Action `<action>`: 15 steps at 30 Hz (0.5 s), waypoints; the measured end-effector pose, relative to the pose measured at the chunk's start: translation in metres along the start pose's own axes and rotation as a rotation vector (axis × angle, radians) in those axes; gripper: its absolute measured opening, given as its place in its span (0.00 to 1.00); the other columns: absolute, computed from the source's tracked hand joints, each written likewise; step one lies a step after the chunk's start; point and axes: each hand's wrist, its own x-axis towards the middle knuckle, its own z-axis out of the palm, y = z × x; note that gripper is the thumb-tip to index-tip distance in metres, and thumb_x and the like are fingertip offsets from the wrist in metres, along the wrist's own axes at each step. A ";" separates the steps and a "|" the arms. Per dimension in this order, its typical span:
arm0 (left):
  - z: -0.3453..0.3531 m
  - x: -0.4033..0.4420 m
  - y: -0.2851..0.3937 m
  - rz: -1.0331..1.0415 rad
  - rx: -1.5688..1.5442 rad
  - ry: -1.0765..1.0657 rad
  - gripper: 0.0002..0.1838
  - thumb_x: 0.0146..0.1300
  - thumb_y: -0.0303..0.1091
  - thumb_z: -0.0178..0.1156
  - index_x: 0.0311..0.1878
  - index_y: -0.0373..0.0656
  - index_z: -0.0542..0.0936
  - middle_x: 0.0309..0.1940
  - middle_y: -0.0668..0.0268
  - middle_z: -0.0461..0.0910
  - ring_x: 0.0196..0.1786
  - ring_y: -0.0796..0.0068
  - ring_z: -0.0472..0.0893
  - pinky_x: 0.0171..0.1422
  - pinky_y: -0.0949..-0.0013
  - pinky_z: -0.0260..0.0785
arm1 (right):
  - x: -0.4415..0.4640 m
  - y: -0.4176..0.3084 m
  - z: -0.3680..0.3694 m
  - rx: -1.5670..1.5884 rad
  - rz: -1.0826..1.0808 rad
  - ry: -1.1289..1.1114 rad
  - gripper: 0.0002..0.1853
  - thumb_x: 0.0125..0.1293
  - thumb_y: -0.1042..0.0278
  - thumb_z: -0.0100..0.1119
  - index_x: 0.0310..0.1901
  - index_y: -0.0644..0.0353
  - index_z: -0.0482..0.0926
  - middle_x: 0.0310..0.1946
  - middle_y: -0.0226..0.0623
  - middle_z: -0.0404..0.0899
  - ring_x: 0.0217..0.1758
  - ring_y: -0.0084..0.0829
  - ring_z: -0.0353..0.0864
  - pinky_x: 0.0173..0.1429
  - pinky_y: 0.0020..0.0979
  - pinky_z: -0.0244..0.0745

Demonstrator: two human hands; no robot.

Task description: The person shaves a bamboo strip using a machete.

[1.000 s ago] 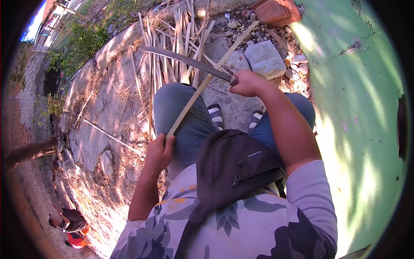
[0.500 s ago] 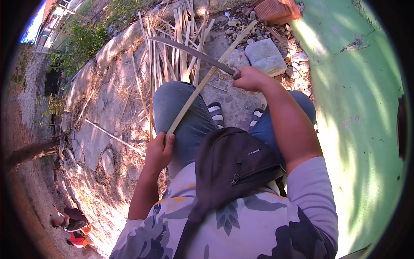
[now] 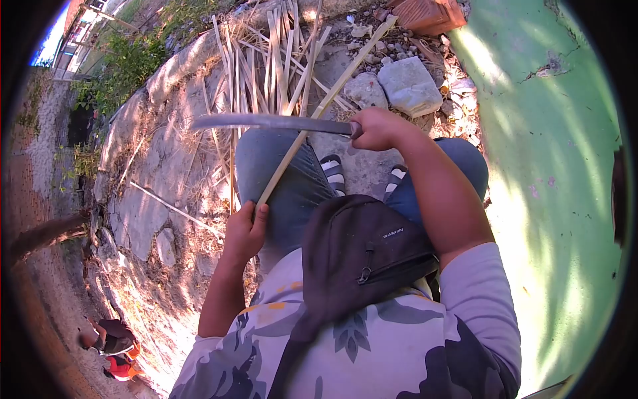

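Observation:
My left hand (image 3: 247, 229) is closed round the lower end of a long pale strip of wood or bamboo (image 3: 337, 86), which slants up and right past my left knee. In my right hand (image 3: 377, 128) is the handle of a machete (image 3: 279, 123). Its long blade points left, nearly level, and crosses the strip above the knee; whether they touch I cannot tell. The blade's far part is blurred. Beyond my knees lies a loose pile of similar pale strips (image 3: 266, 73).
A pale stone block (image 3: 409, 88) and orange bricks (image 3: 430, 14) lie ahead near the green wall (image 3: 551, 166). One thin stick (image 3: 176, 211) rests on the ground at left. A black bag (image 3: 365, 253) hangs at my chest. Another person (image 3: 116, 338) is far off at lower left.
The machete has moved down along the strip toward me, its blade turning from slanted to nearly level. My right hand has shifted slightly left and down. My left hand has stayed in place.

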 end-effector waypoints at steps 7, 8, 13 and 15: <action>0.000 0.001 0.001 -0.002 0.004 -0.010 0.26 0.78 0.51 0.54 0.33 0.35 0.71 0.18 0.51 0.72 0.22 0.49 0.73 0.30 0.53 0.63 | -0.003 0.011 -0.008 0.201 0.106 0.097 0.17 0.52 0.62 0.68 0.42 0.60 0.88 0.37 0.48 0.88 0.44 0.45 0.88 0.51 0.40 0.81; 0.000 0.001 -0.001 0.004 0.003 -0.010 0.26 0.78 0.51 0.54 0.33 0.35 0.71 0.18 0.51 0.72 0.22 0.49 0.73 0.30 0.53 0.63 | -0.001 0.013 -0.005 0.203 0.084 0.085 0.16 0.52 0.62 0.68 0.42 0.60 0.88 0.37 0.48 0.88 0.44 0.45 0.88 0.51 0.40 0.81; -0.001 0.002 -0.001 -0.005 -0.006 -0.016 0.25 0.78 0.50 0.54 0.33 0.35 0.71 0.18 0.51 0.72 0.22 0.49 0.73 0.30 0.53 0.63 | -0.006 -0.010 0.005 0.091 -0.039 -0.030 0.15 0.52 0.63 0.69 0.41 0.58 0.87 0.39 0.46 0.88 0.46 0.43 0.88 0.51 0.40 0.80; 0.000 0.001 -0.003 -0.017 -0.006 -0.016 0.25 0.78 0.50 0.54 0.33 0.35 0.72 0.19 0.51 0.72 0.22 0.49 0.73 0.30 0.53 0.63 | -0.003 -0.014 0.011 0.023 -0.068 -0.040 0.15 0.52 0.62 0.70 0.41 0.58 0.87 0.39 0.45 0.88 0.45 0.43 0.88 0.51 0.40 0.80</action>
